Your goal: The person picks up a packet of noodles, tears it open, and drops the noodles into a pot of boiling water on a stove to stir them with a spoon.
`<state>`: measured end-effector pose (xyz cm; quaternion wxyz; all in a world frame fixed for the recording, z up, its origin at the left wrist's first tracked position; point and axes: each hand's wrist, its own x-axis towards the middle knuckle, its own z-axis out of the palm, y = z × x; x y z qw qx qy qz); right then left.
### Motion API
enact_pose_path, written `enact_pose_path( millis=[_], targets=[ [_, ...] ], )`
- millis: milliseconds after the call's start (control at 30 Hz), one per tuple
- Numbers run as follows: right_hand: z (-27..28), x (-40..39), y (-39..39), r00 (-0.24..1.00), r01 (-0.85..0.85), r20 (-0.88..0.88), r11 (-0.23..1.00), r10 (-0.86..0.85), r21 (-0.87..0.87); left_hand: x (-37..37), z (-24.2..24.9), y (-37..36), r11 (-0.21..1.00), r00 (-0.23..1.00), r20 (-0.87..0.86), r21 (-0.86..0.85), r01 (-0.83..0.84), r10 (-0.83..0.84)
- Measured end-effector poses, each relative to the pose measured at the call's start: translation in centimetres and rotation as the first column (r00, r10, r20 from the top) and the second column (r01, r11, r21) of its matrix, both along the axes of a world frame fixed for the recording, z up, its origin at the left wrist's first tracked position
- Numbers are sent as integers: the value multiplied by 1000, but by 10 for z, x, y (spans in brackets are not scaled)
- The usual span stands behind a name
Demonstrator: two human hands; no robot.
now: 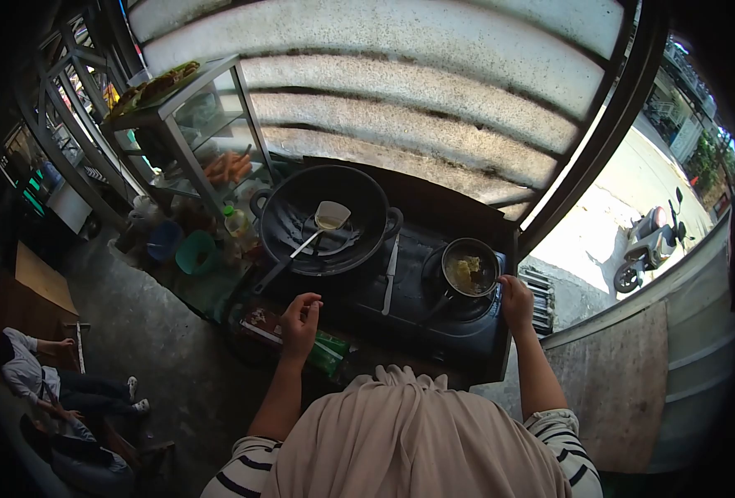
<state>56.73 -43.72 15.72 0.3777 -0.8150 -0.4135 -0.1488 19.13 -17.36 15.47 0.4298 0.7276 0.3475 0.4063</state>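
Note:
My right hand [515, 304] is closed at the right rim of a small dark pan [448, 267] on the right of the stove. Whatever its fingers pinch is too small to make out. Yellowish food [467, 269] lies in oil in that pan. My left hand [300, 325] hovers in front of the stove, fingers loosely bent and apart, with nothing visible in them. Beyond it, a large black wok [289, 222] holds a pale bowl-shaped scoop [332, 216] and a dark-handled utensil [280, 271]. Between wok and pan lies a knife [391, 272] with a pale handle.
Beneath my left hand is a green and red packet [328, 355]. A glass display case [210, 124] stands left of the wok, near a bottle [235, 220] and a teal bowl [196, 252]. Two people [31, 365] sit at lower left. A scooter [654, 241] is parked outside.

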Motion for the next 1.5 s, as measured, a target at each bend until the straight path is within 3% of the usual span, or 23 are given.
enact_pose_path(
  millis=[100,167,200,300,367,467,533,700,900,967,1033,1233,1400,1500],
  targets=[
    [13,6,-2,998,47,-33,999,-46,27,2,1,0,1000,1000,-6,2,6,-6],
    [20,6,-2,990,12,-143,999,-16,-33,4,2,-1,1000,1000,-18,0,16,-16],
    [19,6,-1,997,-50,-66,996,46,-75,5,2,-1,1000,1000,-15,7,19,-19],
    [20,2,-1,993,-92,-76,992,85,-82,8,2,-1,999,999,-7,9,35,-35],
    [21,-2,0,995,-87,-50,995,85,-48,10,3,0,999,999,-2,3,41,-41],
    [22,-11,4,999,-37,31,991,42,-128,11,4,0,999,999,-7,12,40,-40],
    [16,-10,7,988,-22,148,993,40,-119,13,8,-1,999,999,-21,-2,47,-47],
    [-2,-24,15,998,17,63,982,-5,-187,17,7,0,998,998,-17,-16,65,-65],
    [14,-10,9,994,-109,-4,960,112,-258,19,6,2,997,997,6,-8,71,-71],
    [23,-3,5,999,54,22,975,-50,-217,18,5,3,998,998,4,-7,66,-66],
    [31,-3,6,994,66,93,989,-54,-135,16,4,3,998,999,1,-20,52,-52],
    [16,-24,24,933,-80,312,950,179,-303,20,7,-1,997,997,-2,-19,75,-75],
    [16,-13,26,941,-33,305,940,143,-339,17,8,0,999,999,2,1,53,-53],
    [23,-10,27,978,12,204,958,49,-288,9,6,2,1000,1000,1,-1,23,-23]
  ],
)
